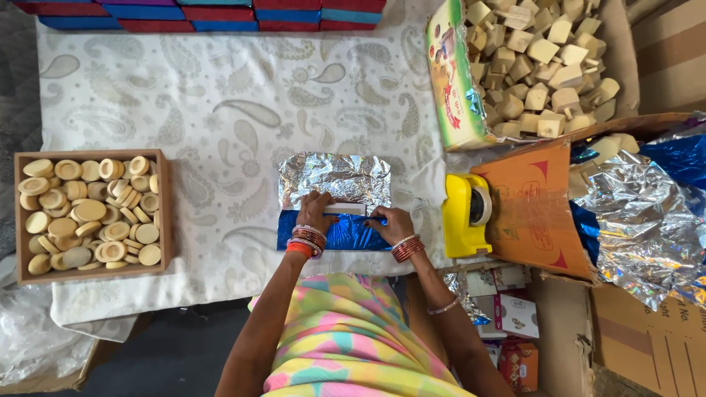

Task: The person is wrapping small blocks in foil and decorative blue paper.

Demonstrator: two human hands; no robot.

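A sheet of foil, silver on one side and blue on the other, lies on the patterned cloth in front of me. My left hand and my right hand press on it, folding the blue edge over a small pale block that shows between them. Both wrists carry red bangles. The block is mostly hidden by foil and fingers.
A wooden tray of round wooden discs sits at the left. A yellow tape dispenser stands at the right, beside an orange cardboard flap. A carton of wooden pieces lies at back right, loose foil sheets far right, coloured boxes along the back.
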